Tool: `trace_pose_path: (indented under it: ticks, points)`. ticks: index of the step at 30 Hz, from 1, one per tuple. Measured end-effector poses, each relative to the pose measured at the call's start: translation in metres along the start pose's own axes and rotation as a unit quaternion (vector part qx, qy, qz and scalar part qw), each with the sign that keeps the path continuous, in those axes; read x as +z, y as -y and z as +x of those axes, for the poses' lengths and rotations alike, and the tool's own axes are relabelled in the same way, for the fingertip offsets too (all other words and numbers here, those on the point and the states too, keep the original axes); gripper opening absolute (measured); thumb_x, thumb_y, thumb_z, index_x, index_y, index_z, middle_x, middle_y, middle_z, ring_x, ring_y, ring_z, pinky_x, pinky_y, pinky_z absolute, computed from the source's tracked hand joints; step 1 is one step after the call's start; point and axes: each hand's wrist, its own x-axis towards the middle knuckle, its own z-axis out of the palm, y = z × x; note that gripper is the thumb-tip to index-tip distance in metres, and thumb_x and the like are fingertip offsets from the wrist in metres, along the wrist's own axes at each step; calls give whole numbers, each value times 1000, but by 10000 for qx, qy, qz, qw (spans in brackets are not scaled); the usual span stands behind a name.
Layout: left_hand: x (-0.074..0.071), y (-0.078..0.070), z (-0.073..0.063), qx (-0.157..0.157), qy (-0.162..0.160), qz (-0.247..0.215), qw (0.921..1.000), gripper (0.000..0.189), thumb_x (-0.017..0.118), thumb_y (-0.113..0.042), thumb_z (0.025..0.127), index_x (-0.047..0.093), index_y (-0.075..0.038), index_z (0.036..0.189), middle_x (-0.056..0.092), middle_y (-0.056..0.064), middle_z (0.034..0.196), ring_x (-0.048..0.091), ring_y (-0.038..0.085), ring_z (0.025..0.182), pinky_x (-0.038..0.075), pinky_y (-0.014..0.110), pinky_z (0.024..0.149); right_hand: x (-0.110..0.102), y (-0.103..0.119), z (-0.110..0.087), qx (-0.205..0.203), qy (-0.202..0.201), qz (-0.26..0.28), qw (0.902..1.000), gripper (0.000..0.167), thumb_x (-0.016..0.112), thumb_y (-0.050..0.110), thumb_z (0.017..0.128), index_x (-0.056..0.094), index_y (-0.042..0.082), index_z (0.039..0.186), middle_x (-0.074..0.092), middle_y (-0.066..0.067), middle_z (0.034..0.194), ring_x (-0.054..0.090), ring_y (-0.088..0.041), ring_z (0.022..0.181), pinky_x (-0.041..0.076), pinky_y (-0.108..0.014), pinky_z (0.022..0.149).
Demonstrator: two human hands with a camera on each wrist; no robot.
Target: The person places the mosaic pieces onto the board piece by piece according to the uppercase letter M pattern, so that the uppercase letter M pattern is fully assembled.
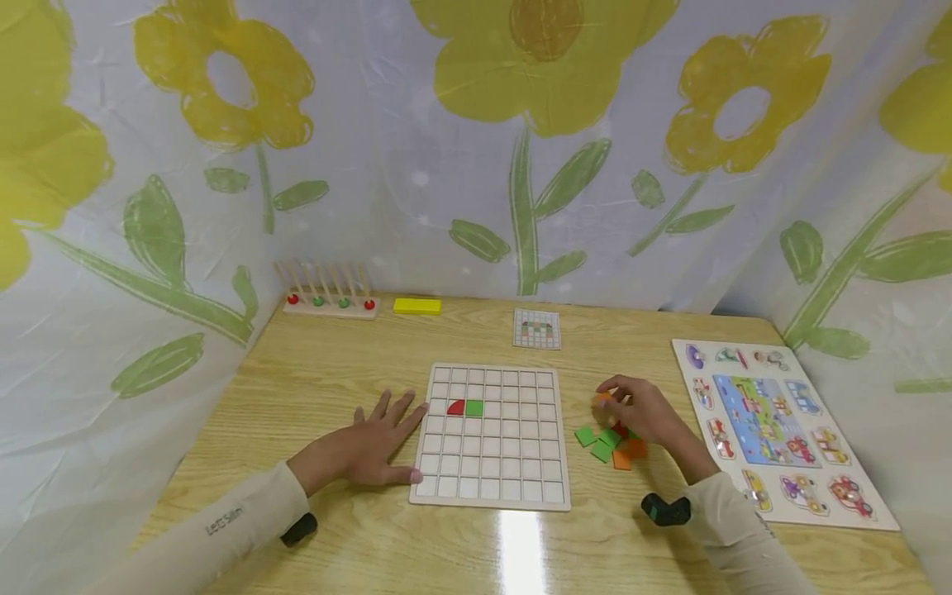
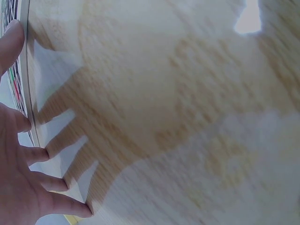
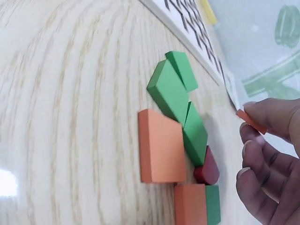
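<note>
Between thumb and forefinger, your right hand (image 1: 643, 411) pinches a thin orange piece (image 3: 251, 122) above the loose pile, to the right of the grid board (image 1: 491, 463); the piece shows you mostly its narrow edge, so you cannot tell its full outline. Under that grip, on the wood-grained counter (image 1: 357, 355), lie flat, smooth, thick-edged pieces in plain colours: green tiles (image 3: 167, 93), two orange tiles (image 3: 164, 150) and a dark red piece (image 3: 210, 166), some touching or overlapping. Your left hand (image 1: 372, 446) has its fingers spread, the thumb on the board's left edge and other fingertips on the counter.

The board is pale, divided into small square compartments. In the third row from the far side, the second compartment from the left holds a red quarter-round (image 1: 456, 407), and the one just right of it a green square (image 1: 473, 408). To your right, the picture puzzle (image 1: 777, 479) carries vehicle-shaped pieces around a blue printed scene. At the far left, the peg rack (image 1: 330, 311) bears red and green beads (image 1: 318, 301) low on its pegs, just beside a yellow block (image 1: 417, 307). A small patterned card (image 1: 536, 329) lies beyond the board.
</note>
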Motion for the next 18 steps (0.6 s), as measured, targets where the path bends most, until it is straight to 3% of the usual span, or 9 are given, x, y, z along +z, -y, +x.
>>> trace_pose_path:
  ticks: [18]
  points:
    - [2, 2, 2, 44, -51, 116, 9999, 103, 51, -74, 90, 12, -12, 163, 5, 23, 168, 6, 58, 149, 22, 83, 102, 3, 14, 5, 2, 65, 148, 9999, 30, 70, 21, 96, 69, 2, 119, 66, -9, 92, 55, -16, 64, 47, -27, 52]
